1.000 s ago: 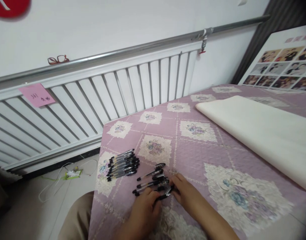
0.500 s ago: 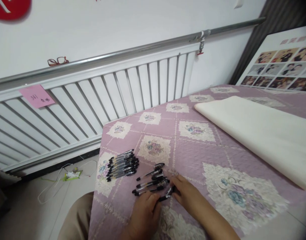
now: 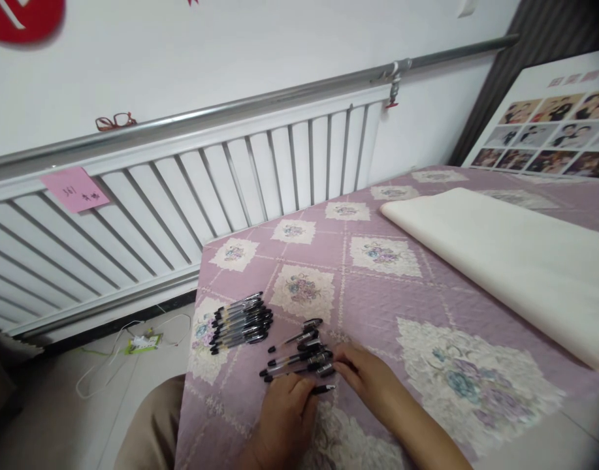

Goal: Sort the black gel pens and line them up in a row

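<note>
My left hand (image 3: pixel 287 411) is closed around a black pen (image 3: pixel 323 389), whose end sticks out to the right past my fingers. Just above and to its right, the fingers of my right hand (image 3: pixel 360 372) pinch what looks like a black pen cap (image 3: pixel 326 370) with pale lettering. Several loose pens (image 3: pixel 296 358) with clear barrels and dark ends lie beside my fingers, partly covered by my left hand. Farther left, more pens (image 3: pixel 241 321) rest side by side in a neat bunch. My fingers hide part of the held pen.
A purple floral cloth (image 3: pixel 368 303) covers the surface. A folded cream sheet (image 3: pixel 505 254) lies at the right. Behind stands a white radiator (image 3: pixel 260 173) with a pink note (image 3: pixel 75 189); glasses (image 3: pixel 115 121) sit on its pipe. A power strip (image 3: pixel 143 343) lies on the floor.
My right hand has shifted slightly up, and the cap at its fingers has moved away from the end of the pen in my left hand. The left hand stays nearly still.
</note>
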Demonstrator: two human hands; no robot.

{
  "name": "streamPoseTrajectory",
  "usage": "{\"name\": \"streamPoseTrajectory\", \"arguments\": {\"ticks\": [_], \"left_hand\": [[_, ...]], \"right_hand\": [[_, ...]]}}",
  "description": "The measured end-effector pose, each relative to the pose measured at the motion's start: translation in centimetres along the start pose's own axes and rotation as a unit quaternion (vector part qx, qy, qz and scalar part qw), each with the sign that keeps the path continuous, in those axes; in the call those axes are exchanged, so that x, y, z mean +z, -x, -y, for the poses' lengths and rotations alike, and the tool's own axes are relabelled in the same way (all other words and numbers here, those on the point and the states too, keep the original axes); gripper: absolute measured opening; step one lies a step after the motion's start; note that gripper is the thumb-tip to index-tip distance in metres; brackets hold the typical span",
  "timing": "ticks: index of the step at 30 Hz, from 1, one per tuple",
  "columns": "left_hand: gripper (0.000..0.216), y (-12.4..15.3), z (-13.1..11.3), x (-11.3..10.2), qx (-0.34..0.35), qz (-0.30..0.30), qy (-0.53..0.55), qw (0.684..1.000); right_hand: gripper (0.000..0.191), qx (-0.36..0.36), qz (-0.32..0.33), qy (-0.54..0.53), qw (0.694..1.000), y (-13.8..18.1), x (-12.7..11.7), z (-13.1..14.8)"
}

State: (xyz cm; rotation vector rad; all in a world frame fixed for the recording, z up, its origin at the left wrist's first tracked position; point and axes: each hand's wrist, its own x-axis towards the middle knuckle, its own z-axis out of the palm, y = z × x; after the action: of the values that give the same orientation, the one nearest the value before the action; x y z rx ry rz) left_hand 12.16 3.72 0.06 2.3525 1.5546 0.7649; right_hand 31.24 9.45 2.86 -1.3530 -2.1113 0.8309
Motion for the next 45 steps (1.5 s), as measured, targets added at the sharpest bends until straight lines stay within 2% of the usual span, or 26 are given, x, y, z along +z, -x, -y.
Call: {"name": "streamPoseTrajectory", "arguments": {"ticks": [2, 4, 7, 14, 17, 24, 29, 32, 34, 38, 41, 44, 45], "left_hand": [[0.024, -0.1, 0.0, -0.1, 0.006, -0.006, -0.002, 1.000], [0.025, -0.1, 0.0, -0.1, 0.006, -0.011, -0.002, 1.000], [0.024, 0.1, 0.1, 0.2, -0.004, -0.015, -0.005, 1.000], [0.021, 0.2, 0.2, 0.1, -0.001, -0.028, -0.013, 1.000], [0.013, 0.1, 0.2, 0.1, 0.000, -0.019, -0.030, 0.999], [0.013, 0.2, 0.5, 0.5, 0.008, -0.007, -0.069, 0.998], [0.015, 0.1, 0.3, 0.6, -0.002, -0.008, -0.054, 0.999], [0.015, 0.1, 0.3, 0.5, -0.011, -0.002, -0.042, 0.999], [0.016, 0.1, 0.3, 0.5, -0.009, -0.004, -0.034, 0.999], [0.018, 0.1, 0.4, 0.5, -0.002, -0.025, -0.032, 0.999], [0.018, 0.0, 0.3, 0.4, -0.003, -0.018, -0.028, 0.999], [0.018, 0.0, 0.2, 0.2, -0.005, -0.014, -0.022, 1.000], [0.018, 0.0, 0.1, 0.2, -0.007, -0.016, -0.019, 1.000]], "right_hand": [[0.025, -0.010, 0.019, -0.024, 0.999, 0.3, -0.3, 0.9], [0.031, -0.025, 0.043, -0.040, 0.998, 0.6, -0.4, 1.6], [0.030, -0.039, 0.070, -0.033, 0.996, 0.9, 0.0, 2.2], [0.033, -0.007, 0.095, 0.052, 0.994, 0.9, 0.9, 2.5], [0.030, -0.007, 0.099, 0.060, 0.993, 0.8, 1.0, 2.5], [0.017, -0.037, 0.093, -0.001, 0.995, 0.6, 0.8, 2.1], [0.005, 0.003, 0.081, -0.034, 0.996, 0.9, 1.0, 1.7], [0.009, 0.027, 0.084, -0.052, 0.995, 1.0, 0.8, 1.7], [0.009, 0.009, 0.086, -0.059, 0.994, 0.9, 0.6, 1.9], [0.025, -0.023, 0.086, -0.049, 0.995, 0.6, 0.3, 2.0], [0.018, 0.006, 0.086, -0.029, 0.996, 0.7, 0.3, 2.0], [0.003, 0.024, 0.089, -0.058, 0.994, 0.9, 0.2, 2.2], [0.008, 0.027, 0.088, -0.071, 0.993, 1.0, 0.2, 2.3]]}}
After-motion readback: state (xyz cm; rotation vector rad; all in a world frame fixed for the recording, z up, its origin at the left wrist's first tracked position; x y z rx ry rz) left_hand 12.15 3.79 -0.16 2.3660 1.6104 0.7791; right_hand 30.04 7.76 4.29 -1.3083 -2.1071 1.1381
